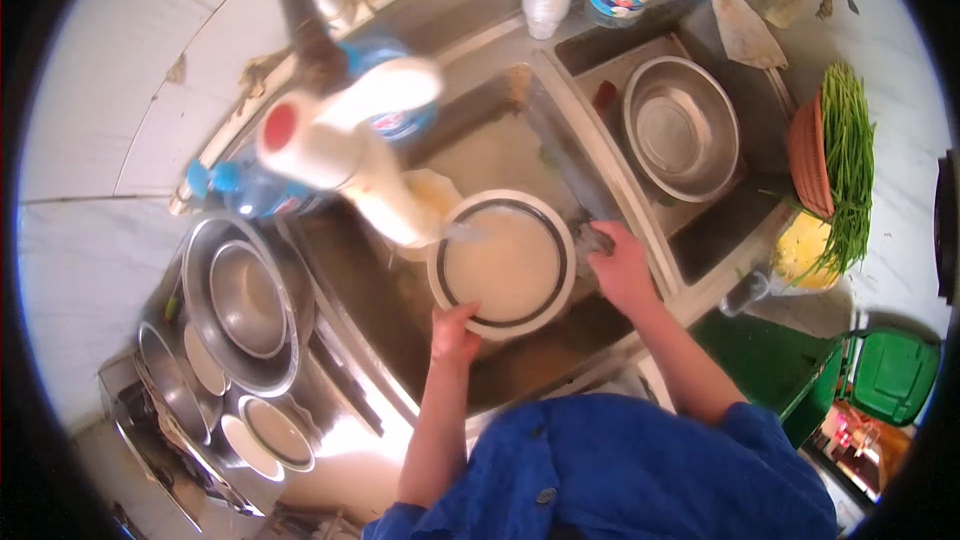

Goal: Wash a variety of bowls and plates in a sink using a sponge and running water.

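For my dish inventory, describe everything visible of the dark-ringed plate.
The plate is round and cream, with a dark ring inside its pale rim, and looks ceramic or enamelled. It faces up over the sink basin. The left grip holds its near-left rim, thumb on top. Water from the tap meets it at the far left. Its underside is hidden.

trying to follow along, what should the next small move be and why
Probably bring the apparent grey scrubber in the right hand onto the dish: the left hand holds the dish's rim near the tap, and the scrubber is close by on its right.
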Motion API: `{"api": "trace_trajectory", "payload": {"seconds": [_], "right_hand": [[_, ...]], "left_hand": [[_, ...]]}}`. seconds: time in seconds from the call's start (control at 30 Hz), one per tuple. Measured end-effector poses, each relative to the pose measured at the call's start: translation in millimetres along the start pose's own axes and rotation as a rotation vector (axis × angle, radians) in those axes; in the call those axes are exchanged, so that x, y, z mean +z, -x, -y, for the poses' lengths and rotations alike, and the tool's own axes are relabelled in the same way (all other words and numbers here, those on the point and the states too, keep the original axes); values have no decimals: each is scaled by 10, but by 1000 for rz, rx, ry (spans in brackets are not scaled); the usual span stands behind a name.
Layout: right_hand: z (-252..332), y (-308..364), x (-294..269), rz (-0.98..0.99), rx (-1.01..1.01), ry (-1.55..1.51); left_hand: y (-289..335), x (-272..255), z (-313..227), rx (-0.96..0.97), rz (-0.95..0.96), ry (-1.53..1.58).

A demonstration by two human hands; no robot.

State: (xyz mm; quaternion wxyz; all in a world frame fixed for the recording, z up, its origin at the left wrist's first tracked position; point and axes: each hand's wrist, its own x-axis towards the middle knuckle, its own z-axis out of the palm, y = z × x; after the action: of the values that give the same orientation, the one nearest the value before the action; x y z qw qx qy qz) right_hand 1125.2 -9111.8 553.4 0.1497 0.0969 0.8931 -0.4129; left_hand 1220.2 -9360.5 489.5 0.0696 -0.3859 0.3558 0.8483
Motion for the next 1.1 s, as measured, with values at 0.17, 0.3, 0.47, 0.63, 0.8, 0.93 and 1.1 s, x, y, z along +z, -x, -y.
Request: {"api": "trace_trajectory", "payload": {"seconds": [0.17, 0.3, 0.47, 0.63, 0.8, 0.93, 1.1], "right_hand": [[296, -45, 453, 272, 51, -497], [327, -125, 1088, -14, -147, 70], [508, 337, 1662, 220, -389, 144], [179, 517, 1092, 392, -893, 471], [13, 2, 800, 491, -1035, 654], [496, 205, 1257, 354, -439, 419], [-164, -46, 783, 531, -937, 328]], "left_hand": [[59, -317, -14, -6, 4, -16], [152, -208, 81, -83, 21, -33], [-125, -373, 252, -73, 98, 178], [-296, -470, -343, -107, 65, -59], [-653, -249, -532, -175, 184, -135], [-713, -194, 390, -174, -284, 132], [-430, -67, -67, -217, -126, 5]]}}
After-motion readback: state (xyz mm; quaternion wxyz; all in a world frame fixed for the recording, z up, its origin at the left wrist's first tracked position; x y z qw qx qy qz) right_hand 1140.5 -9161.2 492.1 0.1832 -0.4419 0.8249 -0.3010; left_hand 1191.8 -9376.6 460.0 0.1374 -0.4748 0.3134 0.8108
